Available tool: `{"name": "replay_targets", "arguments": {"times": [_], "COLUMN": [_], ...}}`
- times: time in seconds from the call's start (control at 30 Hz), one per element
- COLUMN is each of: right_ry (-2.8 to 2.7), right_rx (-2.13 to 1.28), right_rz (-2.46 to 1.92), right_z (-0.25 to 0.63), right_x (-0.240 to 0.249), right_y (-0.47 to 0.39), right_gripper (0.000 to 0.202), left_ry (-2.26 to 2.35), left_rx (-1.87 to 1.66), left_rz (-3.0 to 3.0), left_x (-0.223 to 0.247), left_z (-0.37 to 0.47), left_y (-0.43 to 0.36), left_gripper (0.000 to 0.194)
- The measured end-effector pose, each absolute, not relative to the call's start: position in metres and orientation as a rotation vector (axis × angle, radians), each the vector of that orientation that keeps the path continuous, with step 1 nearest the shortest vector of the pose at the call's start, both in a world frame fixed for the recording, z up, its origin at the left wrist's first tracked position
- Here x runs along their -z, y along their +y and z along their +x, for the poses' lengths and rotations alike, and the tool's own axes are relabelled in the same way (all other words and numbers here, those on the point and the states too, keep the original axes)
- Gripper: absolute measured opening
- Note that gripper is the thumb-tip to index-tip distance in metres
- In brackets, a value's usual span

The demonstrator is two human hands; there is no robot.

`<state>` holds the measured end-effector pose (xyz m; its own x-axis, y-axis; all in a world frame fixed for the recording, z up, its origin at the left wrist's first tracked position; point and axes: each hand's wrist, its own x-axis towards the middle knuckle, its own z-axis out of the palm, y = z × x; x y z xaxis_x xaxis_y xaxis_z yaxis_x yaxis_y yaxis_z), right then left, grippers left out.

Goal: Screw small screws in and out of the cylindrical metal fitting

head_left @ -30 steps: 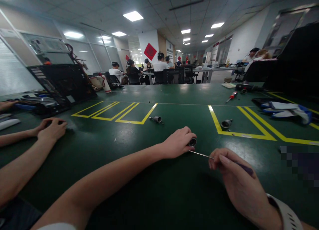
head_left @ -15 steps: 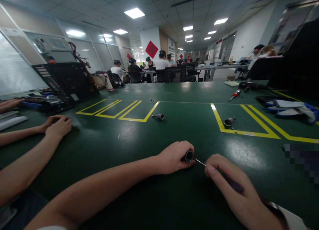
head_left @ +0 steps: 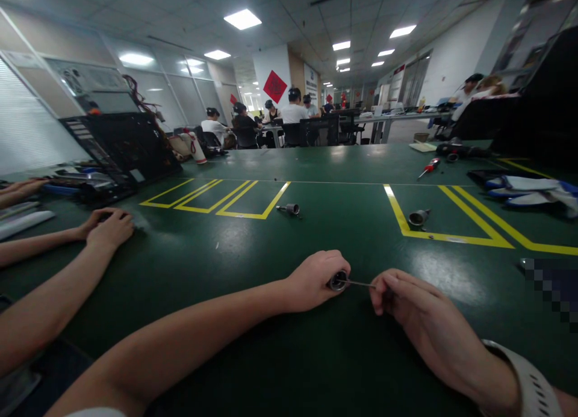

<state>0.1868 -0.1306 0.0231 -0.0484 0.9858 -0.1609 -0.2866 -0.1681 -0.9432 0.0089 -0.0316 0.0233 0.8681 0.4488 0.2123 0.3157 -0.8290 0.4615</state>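
The metal socket (head_left: pixel 336 281) sat in the curl of the left hand (head_left: pixel 312 283), its round mouth turned toward the viewer and somewhat right; the fingers covered its body, so its long axis could not be told. It lay left of the right hand (head_left: pixel 424 315), whose fingertips pinched a thin metal rod (head_left: pixel 360 284). That rod ran nearly level across the gap, its far end overlapping the socket's mouth; how deep it reached could not be told. The left hand was closed around the socket, near the bench (head_left: pixel 271 363).

Half a second earlier the rod had sloped down to the right from beside the rim, and a dark handle had shown under the right hand; now the rod had levelled, crossed the opening, and the handle was hidden.

Farther out, one loose metal fitting (head_left: pixel 293 209) lay beside the yellow tape (head_left: pixel 253 215), another fitting (head_left: pixel 419 217) inside a taped outline at right. A co-worker's hands (head_left: pixel 111 230) rested at left.
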Motion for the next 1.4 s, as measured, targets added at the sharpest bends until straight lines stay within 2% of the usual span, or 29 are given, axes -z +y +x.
{"name": "replay_targets", "arguments": {"times": [0.17, 0.37, 1.13, 1.4], "right_ry": [-0.856, -0.824, -0.998, -1.008], "right_rx": [-1.522, -1.502, -1.181, -1.152], "right_rz": [-1.041, -1.046, -1.233, -1.313], "right_z": [0.1880, 0.1875, 0.1891, 0.1894], "right_x": [-0.0219, -0.0224, -0.0199, -0.0195], "right_y": [-0.1280, -0.1275, -0.1294, -0.1281], "right_gripper": [0.026, 0.025, 0.028, 0.030], "left_ry": [0.598, 0.667, 0.876, 0.790], "left_rx": [-0.501, -0.422, -0.302, -0.436], "left_rz": [2.555, 2.621, 2.656, 2.507], "left_x": [-0.0220, -0.0222, -0.0280, -0.0239], "left_z": [0.0098, 0.0107, 0.0121, 0.0080], "left_y": [-0.0297, -0.0293, -0.0341, -0.0312], "left_gripper": [0.011, 0.005, 0.013, 0.012]}}
